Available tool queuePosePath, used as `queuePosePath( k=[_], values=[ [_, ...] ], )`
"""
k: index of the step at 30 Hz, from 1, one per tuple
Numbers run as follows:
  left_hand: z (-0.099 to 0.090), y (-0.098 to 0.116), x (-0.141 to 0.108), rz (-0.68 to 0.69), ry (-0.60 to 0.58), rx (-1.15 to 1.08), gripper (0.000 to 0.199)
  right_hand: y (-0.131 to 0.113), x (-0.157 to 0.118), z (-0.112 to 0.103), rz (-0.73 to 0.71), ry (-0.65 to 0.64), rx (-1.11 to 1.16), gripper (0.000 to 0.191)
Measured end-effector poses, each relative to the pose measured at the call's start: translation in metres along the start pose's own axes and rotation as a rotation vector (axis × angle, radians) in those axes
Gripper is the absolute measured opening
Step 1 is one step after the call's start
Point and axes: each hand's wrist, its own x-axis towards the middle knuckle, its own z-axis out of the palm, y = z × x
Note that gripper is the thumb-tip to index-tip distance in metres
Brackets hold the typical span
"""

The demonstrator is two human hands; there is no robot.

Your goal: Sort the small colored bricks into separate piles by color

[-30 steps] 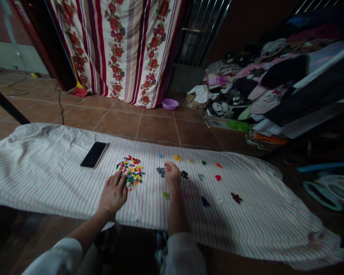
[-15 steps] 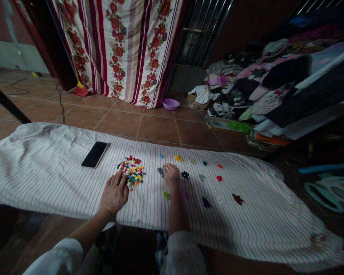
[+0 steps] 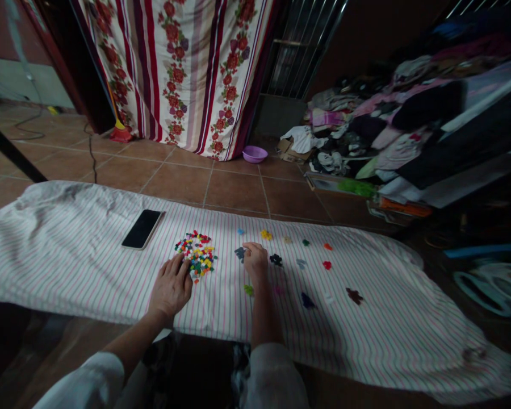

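Observation:
My left hand [image 3: 171, 287] lies flat with its fingers stretched out at the lower left edge of a mixed pile of small coloured plastic pieces [image 3: 202, 258]. My right hand [image 3: 256, 262] is curled at the right side of a small dark grey group of pieces [image 3: 239, 254]; its fingertips are pinched, and whatever is between them is too small to make out. Around it lie single-colour groups: yellow [image 3: 266, 234], black [image 3: 276, 259], lime green [image 3: 248, 289], dark blue [image 3: 307, 300], red [image 3: 327, 265] and brown [image 3: 354, 295], among several others.
A striped cloth [image 3: 89, 272] covers the low table. A phone [image 3: 142, 229] lies on it, left of the mixed pile. Beyond the table are a tiled floor, a purple basin [image 3: 254, 154], a floral curtain [image 3: 196, 74] and a heap of clothes [image 3: 366, 125] at the right.
Both hands stay almost where they were. The whole view has shifted very slightly; no piece has visibly moved.

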Motion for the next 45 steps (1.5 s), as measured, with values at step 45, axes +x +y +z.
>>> queuePosePath(
  k=[45],
  values=[
    [0.002, 0.003, 0.0, -0.029, -0.024, -0.019, 0.039, -0.122, -0.022, 0.043, -0.338, -0.353, 0.034, 0.03]
  ],
)
